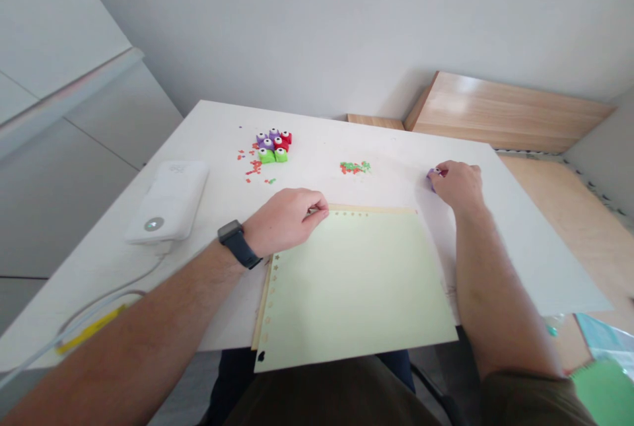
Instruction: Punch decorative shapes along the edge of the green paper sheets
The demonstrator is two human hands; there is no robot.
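My left hand (284, 220) pinches the top edge of a pale green paper sheet (354, 294), which has small star-shaped holes along its top and left edges. A tan sheet (262, 307) shows beneath its left side. My right hand (458, 185) grips a small purple craft punch (434, 178), partly hidden by my fingers. Several coloured craft punches (271, 146) stand grouped at the far left of the white table (208, 135). Red and green paper bits (354, 167) lie in a small heap, with more red bits (254, 167) near the punches.
A white power bank (167, 201) with a cable (109, 297) lies at the table's left, near a yellow strip (90, 328). Wooden boards (510, 112) lean beyond the far right corner. A black watch (238, 244) is on my left wrist.
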